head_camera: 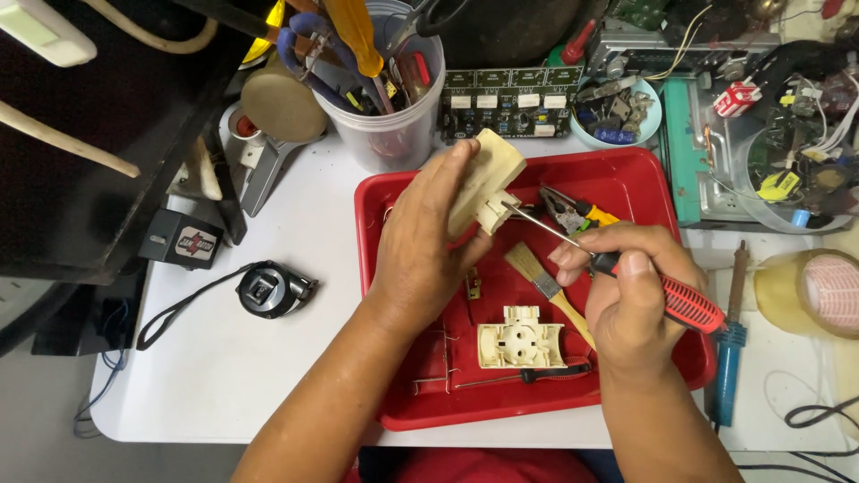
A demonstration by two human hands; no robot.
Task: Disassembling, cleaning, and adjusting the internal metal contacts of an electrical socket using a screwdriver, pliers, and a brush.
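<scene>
My left hand [420,241] holds a cream plastic socket housing [486,179] tilted above the red tray [644,183]. My right hand [631,291] grips a screwdriver with a red ribbed handle [684,302]; its thin metal shaft [537,222] points up-left, with the tip at the underside of the housing. Below the hands, a second cream socket part [521,338] with round holes lies in the tray. A small paintbrush [541,282] and pliers with yellow grips [573,213] also lie in the tray.
A clear cup full of tools [386,98] stands behind the tray, beside a green circuit board [510,98] and a bowl of small parts [617,112]. A blue-handled soldering iron [729,344] lies right of the tray. A black tape measure [267,288] sits on the white table at left.
</scene>
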